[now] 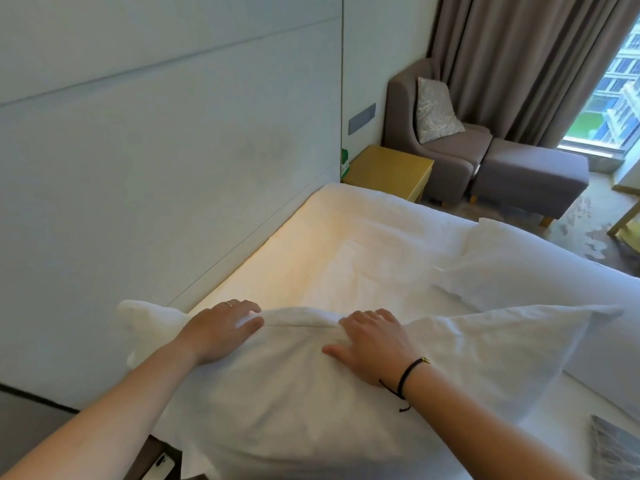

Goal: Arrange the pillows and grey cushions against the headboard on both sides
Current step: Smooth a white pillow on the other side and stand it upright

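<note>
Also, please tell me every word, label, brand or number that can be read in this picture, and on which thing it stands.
No text can be read anywhere.
Green item beside the yellow nightstand: any print is too blurred to read.
Grey wall panel: no readable marking.

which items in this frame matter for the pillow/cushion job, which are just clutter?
Job:
near pillow, under left hand and right hand
second pillow
grey cushion on bed, bottom right
patterned cushion on armchair
headboard

Clutter:
armchair
footstool
bedside table
curtain
</note>
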Tool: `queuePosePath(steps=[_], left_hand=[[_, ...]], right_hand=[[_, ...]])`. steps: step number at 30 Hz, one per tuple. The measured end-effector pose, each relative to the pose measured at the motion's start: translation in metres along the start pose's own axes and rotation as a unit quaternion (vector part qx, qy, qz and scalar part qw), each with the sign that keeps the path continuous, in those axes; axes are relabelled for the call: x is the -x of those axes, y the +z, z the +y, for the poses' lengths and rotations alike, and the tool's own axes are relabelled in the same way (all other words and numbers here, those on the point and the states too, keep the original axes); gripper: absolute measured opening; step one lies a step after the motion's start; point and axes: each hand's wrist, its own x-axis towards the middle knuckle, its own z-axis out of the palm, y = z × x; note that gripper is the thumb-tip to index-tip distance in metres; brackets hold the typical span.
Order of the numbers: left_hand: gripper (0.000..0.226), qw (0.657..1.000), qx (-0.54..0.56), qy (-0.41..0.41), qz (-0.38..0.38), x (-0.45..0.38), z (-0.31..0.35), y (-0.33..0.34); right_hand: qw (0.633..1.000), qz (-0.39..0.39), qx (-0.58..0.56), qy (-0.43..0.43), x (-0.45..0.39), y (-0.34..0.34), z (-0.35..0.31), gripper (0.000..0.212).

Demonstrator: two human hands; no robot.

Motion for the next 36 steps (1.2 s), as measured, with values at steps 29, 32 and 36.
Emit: queuePosePath(steps=[29,32,36], left_hand=[[0.047,0.971,0.095,-0.073,0.205,-0.126,-0.213,-0.156],[0.039,0.985,0.054,-0.141,0.084,-0.148,-0.236,-0.119],[0.038,0.984,0.088,-0.149,0.048,-0.164,-0.233,-0.084]], right_hand=[[0.985,0.137,-0.011,0.099,-0.436,-0.103,-0.110,0.033],[0.981,0.033,-0.083,0.175,-0.459,-0.036,-0.156,0.078],[0.941,-0.077,-0.221,0.243,-0.421,0.069,-0.207,0.087]])
